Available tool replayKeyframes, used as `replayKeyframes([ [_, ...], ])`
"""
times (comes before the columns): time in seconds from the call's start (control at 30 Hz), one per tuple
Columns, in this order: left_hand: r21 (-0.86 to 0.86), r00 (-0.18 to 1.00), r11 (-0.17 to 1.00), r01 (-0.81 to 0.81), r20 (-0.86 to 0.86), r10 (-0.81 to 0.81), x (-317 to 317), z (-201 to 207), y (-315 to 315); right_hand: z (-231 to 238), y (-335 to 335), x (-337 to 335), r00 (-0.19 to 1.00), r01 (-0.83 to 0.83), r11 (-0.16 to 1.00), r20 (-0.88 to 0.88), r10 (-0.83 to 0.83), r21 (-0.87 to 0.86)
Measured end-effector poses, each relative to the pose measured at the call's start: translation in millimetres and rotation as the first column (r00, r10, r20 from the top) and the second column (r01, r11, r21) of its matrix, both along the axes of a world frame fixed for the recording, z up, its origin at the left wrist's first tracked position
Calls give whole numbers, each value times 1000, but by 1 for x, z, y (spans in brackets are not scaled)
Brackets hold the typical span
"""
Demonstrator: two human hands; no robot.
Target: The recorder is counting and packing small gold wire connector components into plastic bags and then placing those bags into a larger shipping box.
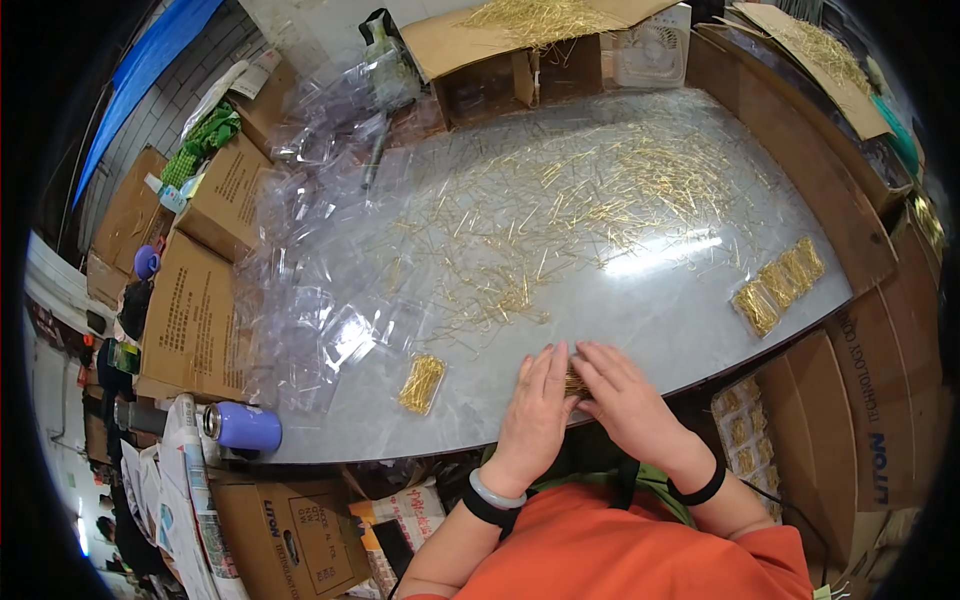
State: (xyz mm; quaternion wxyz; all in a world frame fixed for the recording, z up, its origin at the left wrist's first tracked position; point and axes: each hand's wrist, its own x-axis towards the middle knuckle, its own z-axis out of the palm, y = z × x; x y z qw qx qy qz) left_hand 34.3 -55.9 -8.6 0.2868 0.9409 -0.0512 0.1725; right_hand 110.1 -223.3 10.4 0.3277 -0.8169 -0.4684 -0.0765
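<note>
At the table's front edge my left hand (541, 402) and my right hand (628, 392) are drawn together, fingers fairly straight. Between them they press a bundle of thin gold metal pins (575, 383); most of it is hidden under the fingers. To the left of my hands a clear plastic box (423, 385) filled with gold pins lies on the grey table (480, 400). Loose gold pins (650, 180) are scattered over the table's middle and far part. Several more filled clear boxes (780, 286) stand in a row at the right edge.
Empty clear plastic boxes (330, 270) pile up on the left. A purple bottle (245, 427) lies at the near left corner. Cardboard walls (800, 150) border the right side. At the back stand a cardboard shelf (480, 100) and a white fan (650, 50).
</note>
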Motion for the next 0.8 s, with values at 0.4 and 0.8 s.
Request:
replayKeyframes([
  [0.4,16,999,999,36,12,-37,-4,-7,0,2,10,-9,996,-76,992,-48,72,-97],
  [0.8,-57,994,993,-107,-25,106,-48,58,58,-5,11,5,991,-91,989,83,101,-117],
])
